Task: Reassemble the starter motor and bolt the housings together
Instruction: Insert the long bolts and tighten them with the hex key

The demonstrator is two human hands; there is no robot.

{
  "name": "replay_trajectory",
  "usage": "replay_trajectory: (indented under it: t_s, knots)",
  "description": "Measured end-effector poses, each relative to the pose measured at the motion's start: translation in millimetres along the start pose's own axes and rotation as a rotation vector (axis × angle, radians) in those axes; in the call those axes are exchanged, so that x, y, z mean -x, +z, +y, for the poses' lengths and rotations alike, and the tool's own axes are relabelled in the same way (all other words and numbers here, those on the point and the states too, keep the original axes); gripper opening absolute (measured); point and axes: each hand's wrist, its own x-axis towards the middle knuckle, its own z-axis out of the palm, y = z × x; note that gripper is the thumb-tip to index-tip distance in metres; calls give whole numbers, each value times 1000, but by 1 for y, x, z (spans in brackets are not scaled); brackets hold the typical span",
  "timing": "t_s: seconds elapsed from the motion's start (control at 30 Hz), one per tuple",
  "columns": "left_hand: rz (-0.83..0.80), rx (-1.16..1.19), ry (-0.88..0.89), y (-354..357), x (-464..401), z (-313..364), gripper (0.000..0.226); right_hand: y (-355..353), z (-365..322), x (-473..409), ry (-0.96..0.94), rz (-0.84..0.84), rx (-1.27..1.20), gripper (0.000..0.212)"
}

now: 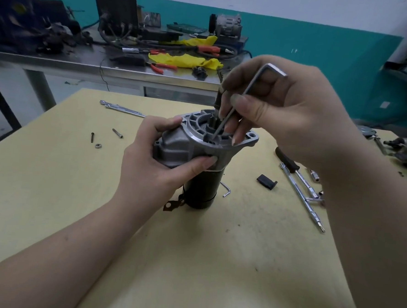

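Note:
The starter motor stands upright in the middle of the yellow table (51,204). Its grey aluminium nose housing (181,145) sits on top of the black cylindrical body (201,189), with the pinion shaft sticking up from the middle. My left hand (154,160) grips the grey housing from the left, thumb across its front. My right hand (279,111) pinches an L-shaped hex key (246,92) above the motor; its long end reaches down to a bolt head (211,141) in the housing flange. Two loose bolts (117,133) and a nut (98,145) lie to the left.
A ratchet handle (122,108) lies at the far left of the table. A second small hex key (226,189) rests beside the motor. A black plastic piece (266,181), extension bars and sockets (300,195) lie right. A cluttered steel bench (122,70) stands behind.

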Motion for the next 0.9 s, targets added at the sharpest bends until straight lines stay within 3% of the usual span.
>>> replay_trajectory:
  t_s: [0.3, 0.47, 0.63, 0.73, 0.9]
  knots:
    - [-11, -11, 16, -2, -1, -4, 66, 17, -1, -1, -17, 69, 131, 7]
    - [-98, -82, 39, -9, -1, -5, 85, 25, 3, -1, -19, 168, 89, 8]
    - [-137, -129, 48, -9, -3, -3, 86, 26, 9, 0, -181, 178, 198, 64]
    - [-139, -127, 38, -6, -2, -3, 83, 26, 9, 0, -261, 198, 331, 49]
    - [-137, -161, 52, -4, -2, -1, 82, 30, -5, -7, -331, 388, 383, 20]
